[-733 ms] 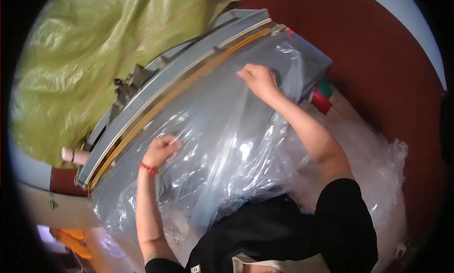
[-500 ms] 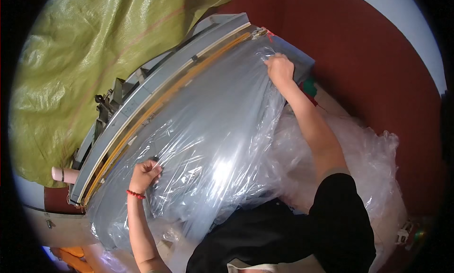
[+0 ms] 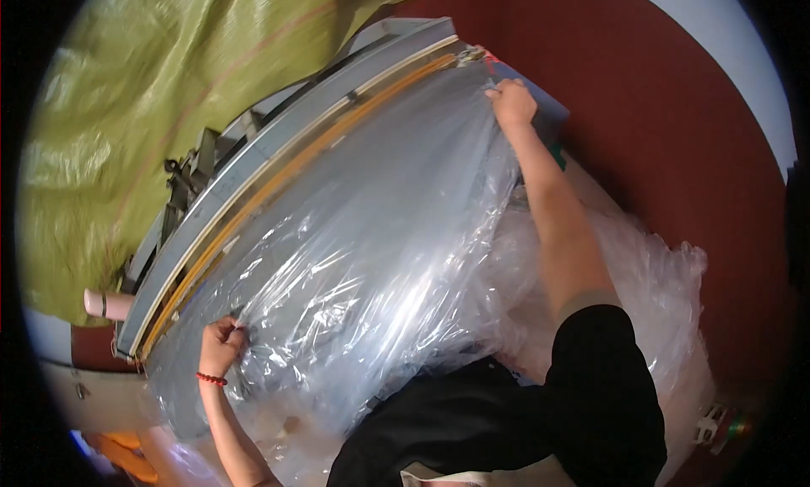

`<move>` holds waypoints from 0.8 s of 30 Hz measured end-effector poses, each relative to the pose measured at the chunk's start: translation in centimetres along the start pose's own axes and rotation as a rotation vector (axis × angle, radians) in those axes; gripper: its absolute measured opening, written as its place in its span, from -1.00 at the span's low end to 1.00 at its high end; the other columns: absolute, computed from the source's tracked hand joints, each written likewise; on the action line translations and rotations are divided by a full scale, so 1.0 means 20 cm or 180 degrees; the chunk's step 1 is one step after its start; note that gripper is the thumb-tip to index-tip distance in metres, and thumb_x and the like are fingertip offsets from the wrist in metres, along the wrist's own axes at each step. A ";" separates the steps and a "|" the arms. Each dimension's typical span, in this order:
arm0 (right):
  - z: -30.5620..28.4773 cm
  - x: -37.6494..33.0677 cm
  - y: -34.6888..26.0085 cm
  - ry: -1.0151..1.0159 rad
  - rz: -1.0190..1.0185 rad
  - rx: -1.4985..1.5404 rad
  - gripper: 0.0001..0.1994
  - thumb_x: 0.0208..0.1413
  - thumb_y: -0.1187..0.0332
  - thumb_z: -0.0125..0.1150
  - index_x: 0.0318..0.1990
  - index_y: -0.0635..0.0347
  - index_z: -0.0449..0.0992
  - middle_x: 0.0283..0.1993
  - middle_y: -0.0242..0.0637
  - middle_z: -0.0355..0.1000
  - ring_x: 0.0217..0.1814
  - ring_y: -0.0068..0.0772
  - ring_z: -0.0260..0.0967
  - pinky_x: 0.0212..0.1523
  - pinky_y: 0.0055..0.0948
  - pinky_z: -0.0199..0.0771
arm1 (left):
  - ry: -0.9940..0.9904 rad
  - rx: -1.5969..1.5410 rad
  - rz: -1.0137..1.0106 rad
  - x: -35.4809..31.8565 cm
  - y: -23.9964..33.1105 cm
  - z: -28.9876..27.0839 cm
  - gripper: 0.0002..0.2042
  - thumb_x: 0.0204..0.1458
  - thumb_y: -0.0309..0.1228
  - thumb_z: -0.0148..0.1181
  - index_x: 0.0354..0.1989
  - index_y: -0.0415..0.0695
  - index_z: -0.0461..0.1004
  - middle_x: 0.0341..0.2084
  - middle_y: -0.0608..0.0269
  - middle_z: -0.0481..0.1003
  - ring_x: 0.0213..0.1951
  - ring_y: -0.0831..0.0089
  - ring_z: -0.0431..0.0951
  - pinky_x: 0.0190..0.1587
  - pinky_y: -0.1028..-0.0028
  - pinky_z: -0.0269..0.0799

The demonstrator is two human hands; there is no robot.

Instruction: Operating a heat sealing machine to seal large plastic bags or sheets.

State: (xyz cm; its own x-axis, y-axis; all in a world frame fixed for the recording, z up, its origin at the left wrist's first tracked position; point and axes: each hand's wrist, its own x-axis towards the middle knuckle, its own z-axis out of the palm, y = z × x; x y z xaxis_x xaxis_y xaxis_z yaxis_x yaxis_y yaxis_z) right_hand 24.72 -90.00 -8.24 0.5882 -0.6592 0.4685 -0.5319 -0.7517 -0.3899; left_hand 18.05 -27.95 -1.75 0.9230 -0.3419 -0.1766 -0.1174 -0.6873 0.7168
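A large sheet of clear plastic film [image 3: 371, 225] is stretched over a grey work surface in front of me. My left hand [image 3: 221, 345], with a red bead bracelet at the wrist, pinches the film at the lower left. Creases fan out across the sheet from that pinch. At the far right corner, my right hand [image 3: 513, 105] grips the film's edge, its fingers closed on it. The film looks taut between my two hands. Along the far side of the surface runs a long metal bar [image 3: 291, 120] with an orange strip [image 3: 314, 149] beside it.
Loose film [image 3: 641, 293] heaps up at my right, over the edge. A yellow-green woven sheet [image 3: 169, 90] covers what lies beyond the bar. A pink cylinder [image 3: 108, 305] sticks out at the bar's left end. Dark metal brackets [image 3: 190, 179] stand behind the bar. The floor [image 3: 675, 124] is dark red.
My left hand has moved left and down toward me with the film. My right hand has shifted slightly up and right, closer to the far corner. The film is spread wider.
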 end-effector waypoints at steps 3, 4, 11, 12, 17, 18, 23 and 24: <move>0.05 0.02 0.03 -0.0301 -0.0190 -0.0517 -0.71 -0.05 0.09 0.01 -0.29 0.06 0.46 -0.18 -0.25 0.37 -0.12 -0.20 0.32 -0.15 -0.26 0.32 | 0.0284 0.1098 -0.0333 -0.18 -0.07 -0.12 -0.92 -0.17 -0.54 -0.01 -0.58 -0.29 0.37 -0.80 0.17 0.34 -0.70 0.52 0.32 -0.60 0.53 0.21; 0.05 0.01 0.02 -0.0208 -0.0551 -0.0429 -0.71 -0.01 0.12 -0.03 -0.27 0.09 0.45 -0.16 -0.25 0.36 -0.10 -0.21 0.31 -0.14 -0.25 0.31 | 0.0408 0.1513 -0.0302 -0.24 -0.13 -0.17 -0.91 -0.19 -0.52 -0.01 -0.58 -0.30 0.37 -0.80 0.08 0.33 -0.71 0.43 0.33 -0.60 0.49 0.22; 0.05 0.10 0.17 -0.0211 -0.0430 -0.0262 -0.75 0.07 0.18 -0.12 -0.21 0.11 0.31 -0.20 -0.11 0.37 -0.11 -0.02 0.28 -0.20 -0.17 0.23 | 0.1642 -0.0954 -0.0340 -0.27 -0.14 -0.25 -0.84 -0.08 -0.48 -0.03 -0.36 -0.26 0.43 -0.51 0.24 0.45 -0.45 0.49 0.41 -0.37 0.55 0.30; 0.05 0.07 0.14 -0.0073 -0.0515 -0.0257 -0.75 0.06 0.17 -0.10 -0.26 0.15 0.31 -0.26 -0.08 0.38 -0.17 0.02 0.29 -0.26 -0.15 0.24 | 0.1819 -0.2276 -0.0615 -0.24 -0.07 -0.24 -0.87 -0.06 -0.53 -0.05 -0.36 -0.23 0.42 -0.52 0.36 0.43 -0.51 0.62 0.36 -0.44 0.64 0.25; 0.13 0.11 0.13 -0.0116 -0.0704 0.0285 -0.78 0.01 0.24 0.03 -0.31 0.21 0.37 -0.33 -0.10 0.40 -0.27 -0.08 0.34 -0.27 -0.28 0.29 | 0.2701 -0.0560 -0.0007 -0.03 -0.54 -0.25 -0.92 -0.08 -0.48 0.05 -0.44 -0.22 0.41 -0.61 0.42 0.39 -0.57 0.65 0.33 -0.52 0.67 0.22; 0.15 0.13 0.17 -0.0112 -0.0760 0.0559 -0.78 -0.01 0.26 0.07 -0.29 0.23 0.40 -0.34 -0.12 0.42 -0.29 -0.17 0.37 -0.26 -0.35 0.31 | 0.2650 0.0220 0.0092 0.02 -0.62 -0.25 -0.91 -0.10 -0.45 0.09 -0.48 -0.22 0.40 -0.66 0.37 0.39 -0.58 0.65 0.33 -0.53 0.65 0.23; 0.14 0.23 0.43 -0.0115 -0.0617 0.1326 -0.66 -0.05 0.24 0.16 -0.17 0.31 0.42 -0.28 -0.24 0.45 -0.27 -0.49 0.36 -0.19 -0.54 0.30 | 0.2553 0.1852 0.0213 0.16 -0.51 -0.17 -0.89 -0.16 -0.37 0.15 -0.49 -0.13 0.43 -0.54 0.13 0.45 -0.45 0.15 0.43 -0.43 0.34 0.33; 0.12 0.25 0.47 -0.0149 -0.0445 0.1629 -0.68 -0.04 0.24 0.16 -0.20 0.31 0.44 -0.29 -0.29 0.44 -0.28 -0.53 0.34 -0.19 -0.56 0.29 | 0.2616 0.1903 0.0322 0.16 -0.51 -0.16 -0.88 -0.16 -0.37 0.16 -0.49 -0.13 0.43 -0.55 0.14 0.44 -0.45 0.17 0.43 -0.43 0.35 0.33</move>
State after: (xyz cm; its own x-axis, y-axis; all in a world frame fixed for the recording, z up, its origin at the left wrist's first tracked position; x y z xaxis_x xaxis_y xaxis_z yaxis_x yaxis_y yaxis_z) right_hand 24.11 -100.34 -11.43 0.6649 -0.5434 0.5125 -0.0880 -0.7383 -0.6687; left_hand 23.45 -19.95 -7.43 0.8381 -0.0251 0.5449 -0.1647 -0.9639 0.2090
